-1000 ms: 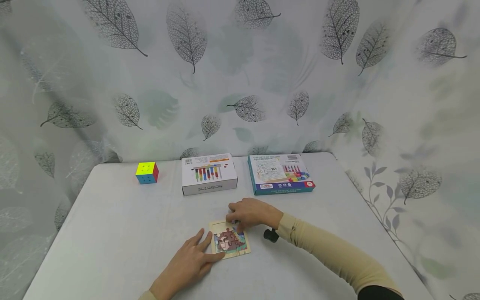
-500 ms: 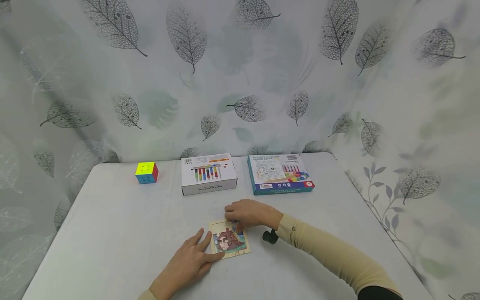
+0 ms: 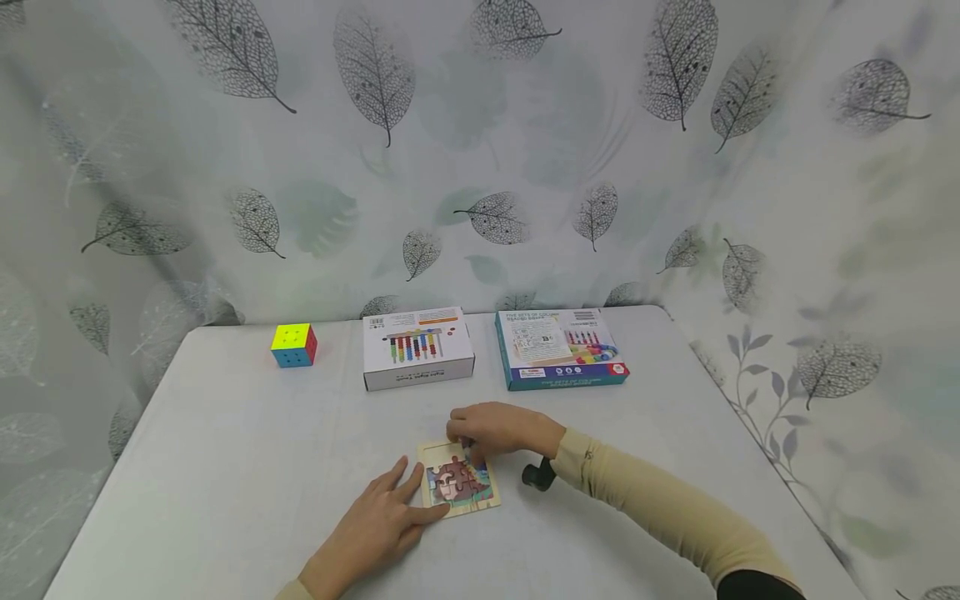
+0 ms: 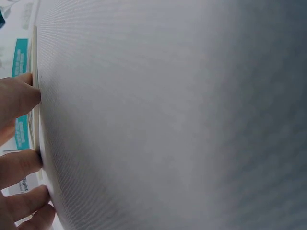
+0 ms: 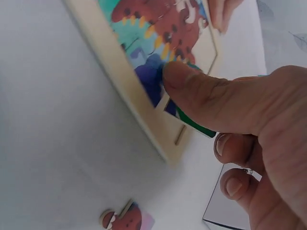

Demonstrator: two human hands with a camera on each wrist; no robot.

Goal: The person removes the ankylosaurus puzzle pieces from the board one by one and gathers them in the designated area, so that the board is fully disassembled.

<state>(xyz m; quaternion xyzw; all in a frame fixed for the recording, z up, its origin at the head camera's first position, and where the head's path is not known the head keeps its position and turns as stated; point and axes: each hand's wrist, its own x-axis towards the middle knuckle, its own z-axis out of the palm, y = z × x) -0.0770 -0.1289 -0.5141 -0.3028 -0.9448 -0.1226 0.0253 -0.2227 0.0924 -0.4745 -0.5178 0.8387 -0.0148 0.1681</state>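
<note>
A small wooden jigsaw tray (image 3: 478, 506) lies flat on the table, with a reddish-brown dinosaur picture (image 3: 457, 482) partly filling it. Bare wood shows along its far part. My left hand (image 3: 381, 518) steadies the tray at its near left corner, thumb on the near edge and fingers extended along the left side. Over the far right corner, my right hand (image 3: 497, 428) pinches a green and blue jigsaw piece (image 5: 186, 118) under the thumb. In the right wrist view this piece sits tilted over the tray's corner. A loose brown and pink piece (image 5: 130, 219) lies on the table beside the tray.
Behind the hands stand a white box (image 3: 420, 379) with a colored bead picture and a teal-edged box (image 3: 566, 383). A yellow, blue and red puzzle cube (image 3: 294, 347) sits at the back left. A leaf-patterned curtain (image 3: 480, 150) hangs behind the table.
My right hand has shifted slightly left and toward me over the tray's far right corner. The left hand and the tray stay in place.
</note>
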